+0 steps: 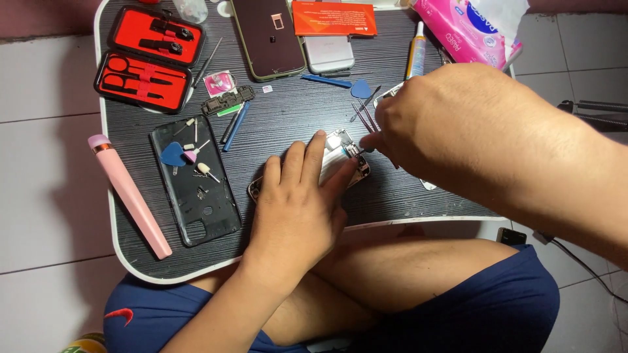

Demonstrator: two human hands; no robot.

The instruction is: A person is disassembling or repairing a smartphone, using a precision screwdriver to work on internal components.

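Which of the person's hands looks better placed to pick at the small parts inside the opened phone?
Probably the right hand: it already pinches slim metal tweezers with the tips at the opened silver phone's exposed insides. The left hand lies flat on the phone, apparently steadying it.

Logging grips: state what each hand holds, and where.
Left hand presses flat on the opened phone, over its lower body. Right hand pinches tweezers partway along them, tips at the phone.

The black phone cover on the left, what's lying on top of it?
On the black phone cover lie a blue pick, a pink-tipped bit, a white-tipped bit and some tiny screws. What lies beneath the cover is hidden.
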